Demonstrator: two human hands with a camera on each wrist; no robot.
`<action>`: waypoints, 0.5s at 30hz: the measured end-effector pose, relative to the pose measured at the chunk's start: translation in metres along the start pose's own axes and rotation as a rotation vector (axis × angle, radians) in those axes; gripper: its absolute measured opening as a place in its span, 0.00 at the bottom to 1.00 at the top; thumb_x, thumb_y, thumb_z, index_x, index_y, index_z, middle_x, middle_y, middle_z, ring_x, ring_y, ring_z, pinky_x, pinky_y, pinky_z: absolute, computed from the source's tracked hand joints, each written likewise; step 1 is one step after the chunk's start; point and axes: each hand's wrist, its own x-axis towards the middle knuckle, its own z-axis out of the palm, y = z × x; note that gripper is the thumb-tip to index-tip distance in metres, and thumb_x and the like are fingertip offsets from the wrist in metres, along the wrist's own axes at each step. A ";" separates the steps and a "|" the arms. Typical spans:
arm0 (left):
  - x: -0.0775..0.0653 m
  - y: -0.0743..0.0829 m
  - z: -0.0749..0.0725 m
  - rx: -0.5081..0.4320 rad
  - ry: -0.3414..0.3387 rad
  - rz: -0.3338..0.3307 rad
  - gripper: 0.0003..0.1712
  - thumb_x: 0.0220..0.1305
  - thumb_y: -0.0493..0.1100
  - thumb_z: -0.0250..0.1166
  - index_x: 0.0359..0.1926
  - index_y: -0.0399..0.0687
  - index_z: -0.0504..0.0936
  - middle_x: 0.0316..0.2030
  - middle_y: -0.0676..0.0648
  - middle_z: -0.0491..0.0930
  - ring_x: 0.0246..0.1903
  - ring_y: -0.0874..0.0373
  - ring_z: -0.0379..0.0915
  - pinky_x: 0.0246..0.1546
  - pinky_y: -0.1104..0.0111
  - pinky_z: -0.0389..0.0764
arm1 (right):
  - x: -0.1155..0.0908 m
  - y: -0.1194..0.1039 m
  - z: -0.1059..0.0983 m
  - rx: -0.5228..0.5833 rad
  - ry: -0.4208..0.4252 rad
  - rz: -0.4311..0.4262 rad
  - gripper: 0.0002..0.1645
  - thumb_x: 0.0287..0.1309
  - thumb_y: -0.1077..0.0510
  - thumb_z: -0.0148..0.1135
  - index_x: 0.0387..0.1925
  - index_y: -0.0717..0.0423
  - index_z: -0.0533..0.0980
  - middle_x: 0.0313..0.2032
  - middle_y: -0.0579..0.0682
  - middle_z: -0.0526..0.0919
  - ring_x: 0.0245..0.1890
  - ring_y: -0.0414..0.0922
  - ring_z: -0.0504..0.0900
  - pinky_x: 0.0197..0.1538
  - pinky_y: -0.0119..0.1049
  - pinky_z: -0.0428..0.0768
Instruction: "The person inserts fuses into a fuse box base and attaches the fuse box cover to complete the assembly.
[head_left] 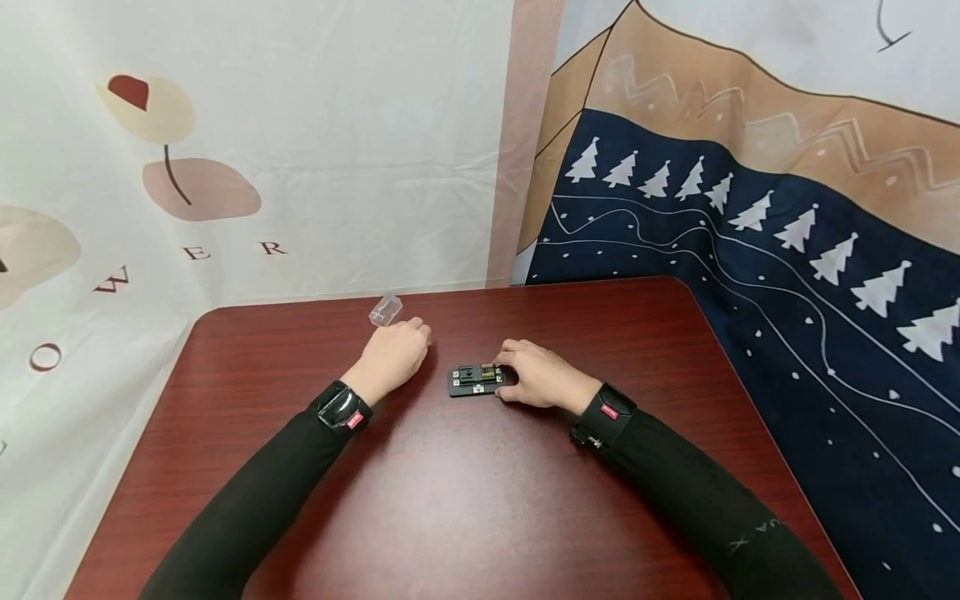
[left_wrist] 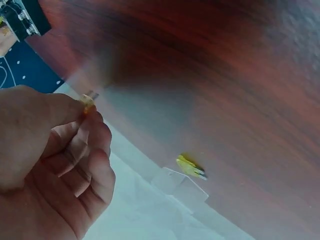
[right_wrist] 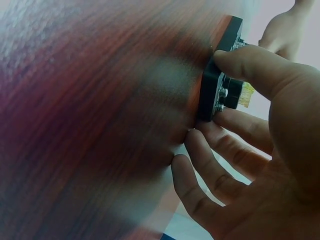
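A small yellow translucent blade fuse (left_wrist: 89,103) with a metal prong is pinched between the thumb and forefinger of my left hand (head_left: 393,354). That hand is above the table, left of a black fuse block (head_left: 476,380) with screw terminals. My right hand (head_left: 542,375) grips the block's right end, its thumb (right_wrist: 237,59) on the near side and fingers on the far side. A yellow fuse (right_wrist: 246,95) stands in the block's right holder. Another yellow fuse (left_wrist: 190,166) lies on the table by a clear plastic cover (head_left: 386,311); the left hand hides that fuse in the head view.
The reddish-brown wooden table (head_left: 465,500) ends at a back edge just behind the clear cover. A white printed cloth (head_left: 360,150) hangs behind it, and a navy cloth with white trees (head_left: 675,217) hangs behind and to the right.
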 end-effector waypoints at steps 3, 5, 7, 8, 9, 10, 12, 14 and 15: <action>0.000 0.003 -0.004 -0.019 0.003 0.045 0.09 0.80 0.41 0.65 0.43 0.41 0.88 0.40 0.43 0.86 0.41 0.43 0.89 0.43 0.50 0.91 | 0.000 0.000 0.000 -0.001 -0.001 0.004 0.29 0.66 0.45 0.77 0.63 0.52 0.85 0.52 0.44 0.81 0.52 0.43 0.79 0.57 0.44 0.82; 0.000 0.007 -0.008 -0.035 0.000 0.064 0.08 0.80 0.42 0.66 0.44 0.43 0.88 0.40 0.45 0.86 0.42 0.44 0.89 0.44 0.51 0.91 | 0.001 -0.001 -0.001 0.002 -0.002 0.008 0.29 0.66 0.45 0.77 0.63 0.52 0.85 0.52 0.45 0.81 0.52 0.43 0.79 0.57 0.44 0.82; 0.000 0.010 -0.012 -0.049 -0.005 0.081 0.08 0.79 0.43 0.67 0.45 0.45 0.89 0.41 0.46 0.87 0.42 0.45 0.89 0.44 0.51 0.91 | 0.001 -0.001 -0.002 0.005 -0.002 0.010 0.29 0.66 0.45 0.77 0.63 0.52 0.85 0.52 0.45 0.81 0.53 0.44 0.80 0.57 0.44 0.82; 0.000 0.013 -0.014 -0.052 -0.009 0.092 0.08 0.79 0.44 0.67 0.45 0.45 0.89 0.41 0.47 0.87 0.43 0.46 0.89 0.44 0.51 0.91 | 0.001 -0.001 -0.002 0.005 -0.002 0.012 0.29 0.66 0.45 0.77 0.63 0.52 0.85 0.52 0.45 0.81 0.53 0.44 0.80 0.58 0.44 0.83; 0.001 0.015 -0.016 -0.054 -0.013 0.102 0.08 0.80 0.44 0.67 0.45 0.46 0.89 0.41 0.48 0.87 0.43 0.47 0.89 0.43 0.51 0.91 | 0.001 -0.001 -0.002 0.006 -0.001 0.013 0.29 0.66 0.45 0.77 0.63 0.52 0.85 0.52 0.45 0.81 0.53 0.44 0.80 0.58 0.44 0.83; 0.001 0.017 -0.018 -0.056 -0.016 0.112 0.08 0.80 0.44 0.67 0.45 0.47 0.89 0.41 0.48 0.87 0.43 0.47 0.89 0.42 0.51 0.92 | 0.002 -0.001 -0.002 0.006 -0.001 0.014 0.28 0.66 0.45 0.77 0.63 0.52 0.85 0.52 0.45 0.81 0.53 0.44 0.80 0.58 0.44 0.83; 0.001 0.021 -0.022 -0.057 -0.019 0.134 0.08 0.80 0.45 0.67 0.45 0.48 0.90 0.42 0.49 0.87 0.44 0.49 0.89 0.42 0.51 0.92 | 0.003 -0.001 -0.002 0.005 0.000 0.013 0.28 0.66 0.45 0.77 0.62 0.52 0.85 0.52 0.45 0.81 0.53 0.44 0.80 0.58 0.44 0.83; 0.000 0.025 -0.026 -0.061 -0.016 0.153 0.08 0.80 0.45 0.67 0.45 0.48 0.90 0.41 0.50 0.87 0.44 0.50 0.89 0.42 0.52 0.92 | 0.004 -0.001 -0.001 0.003 0.000 0.011 0.28 0.65 0.45 0.77 0.62 0.53 0.85 0.51 0.45 0.81 0.52 0.44 0.80 0.57 0.44 0.83; 0.000 0.027 -0.027 -0.062 -0.012 0.161 0.08 0.80 0.46 0.67 0.45 0.49 0.90 0.41 0.50 0.87 0.43 0.51 0.88 0.41 0.53 0.91 | 0.004 -0.001 -0.001 0.004 0.000 0.011 0.28 0.65 0.45 0.77 0.62 0.53 0.85 0.51 0.45 0.81 0.52 0.44 0.80 0.57 0.44 0.83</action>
